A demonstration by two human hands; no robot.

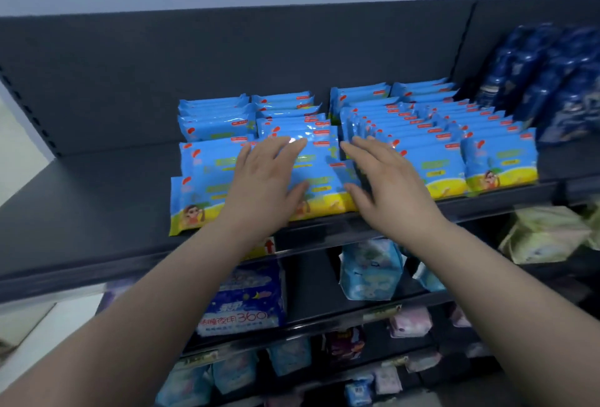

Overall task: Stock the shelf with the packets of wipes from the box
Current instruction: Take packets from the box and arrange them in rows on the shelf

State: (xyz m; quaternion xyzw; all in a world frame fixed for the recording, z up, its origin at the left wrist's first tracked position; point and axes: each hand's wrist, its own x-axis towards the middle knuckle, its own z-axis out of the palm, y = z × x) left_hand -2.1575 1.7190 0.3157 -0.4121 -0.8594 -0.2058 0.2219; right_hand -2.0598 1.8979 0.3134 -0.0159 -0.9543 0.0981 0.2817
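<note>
Blue-and-yellow glossy packets of wipes [500,159], upright rows, dark shelf [81,211]

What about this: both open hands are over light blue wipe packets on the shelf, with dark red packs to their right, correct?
No: the head view shows the packs dark blue, not red. The open left hand and right hand are over the wipe packets on the shelf.
</note>
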